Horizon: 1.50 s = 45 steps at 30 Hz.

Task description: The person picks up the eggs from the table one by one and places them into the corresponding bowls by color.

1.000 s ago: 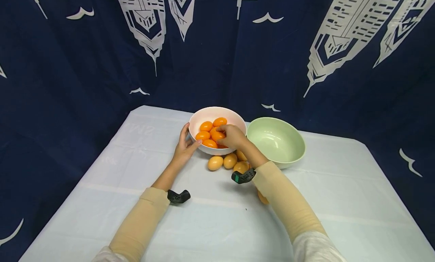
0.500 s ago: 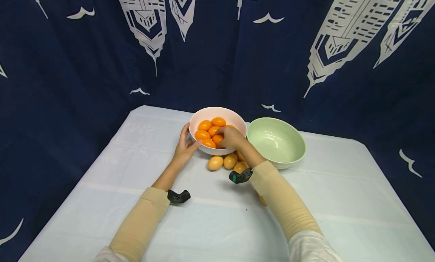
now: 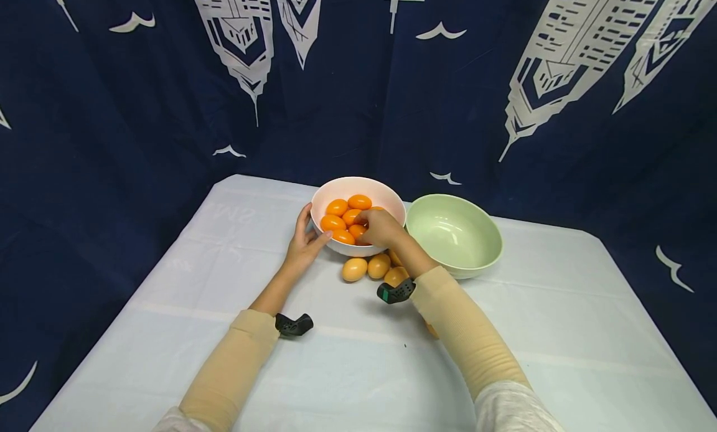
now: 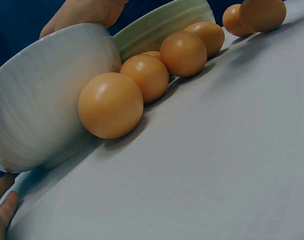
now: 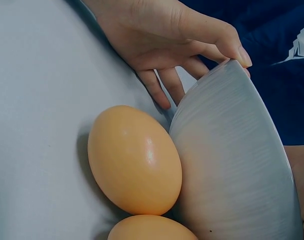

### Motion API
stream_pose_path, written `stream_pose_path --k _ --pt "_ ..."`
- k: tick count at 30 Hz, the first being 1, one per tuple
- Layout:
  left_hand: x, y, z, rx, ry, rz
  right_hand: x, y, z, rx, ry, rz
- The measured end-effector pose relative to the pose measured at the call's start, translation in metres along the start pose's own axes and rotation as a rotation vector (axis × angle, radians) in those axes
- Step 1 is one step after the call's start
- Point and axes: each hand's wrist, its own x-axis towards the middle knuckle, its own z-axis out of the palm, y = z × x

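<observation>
My left hand (image 3: 305, 248) holds the pink bowl (image 3: 386, 195) at its left side, thumb at the rim and fingers along the outer wall. In the right wrist view the left thumb (image 5: 241, 52) sits on the bowl's edge. Several glossy orange egg-shaped pieces (image 3: 333, 223) lie inside. Reaching over the bowl's right rim, my right hand (image 3: 383, 228) has its fingers curled around one orange egg (image 3: 356, 231) among them; its fingertips are partly hidden. Brown eggs (image 3: 355, 269) rest on the table against the bowl's front, clearly seen in the left wrist view (image 4: 111, 106).
A light green bowl (image 3: 456, 233) stands just right of the pink one, nothing visible in it. Another brown egg (image 3: 432, 330) is partly hidden by the right forearm. White cloth covers the table (image 3: 336, 376); a dark blue patterned curtain (image 3: 358, 108) hangs behind.
About a second ago my right hand moved slightly left and down within the pink bowl, and the orange eggs shifted. During the last half second almost nothing moved. My left hand keeps its place.
</observation>
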Motion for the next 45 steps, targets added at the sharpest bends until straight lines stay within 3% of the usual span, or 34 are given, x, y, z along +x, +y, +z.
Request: stream_pose_path --k 7,14,17,24,29,32,45 --pt "0.002 -0.001 0.000 0.007 0.001 0.000 -0.002 0.001 0.001 0.062 0.061 0.008" --pt "0.015 -0.035 -0.001 0.017 0.041 0.035 -0.004 0.005 0.000 0.138 0.128 0.002" --pt "0.015 -0.037 0.000 0.002 0.044 0.041 -0.008 0.007 -0.002 0.172 0.143 -0.011" --pt "0.012 -0.027 0.000 -0.032 0.013 0.022 -0.019 0.013 -0.010 0.265 0.158 -0.043" --pt "0.004 -0.006 0.001 -0.015 0.000 0.012 -0.028 0.020 -0.019 0.399 0.176 0.016" --pt "0.002 -0.002 0.001 -0.013 0.001 0.008 -0.032 0.026 -0.025 0.470 0.190 0.039" --pt "0.001 -0.003 0.002 -0.037 0.003 0.002 -0.058 0.048 -0.046 0.411 0.280 -0.019"
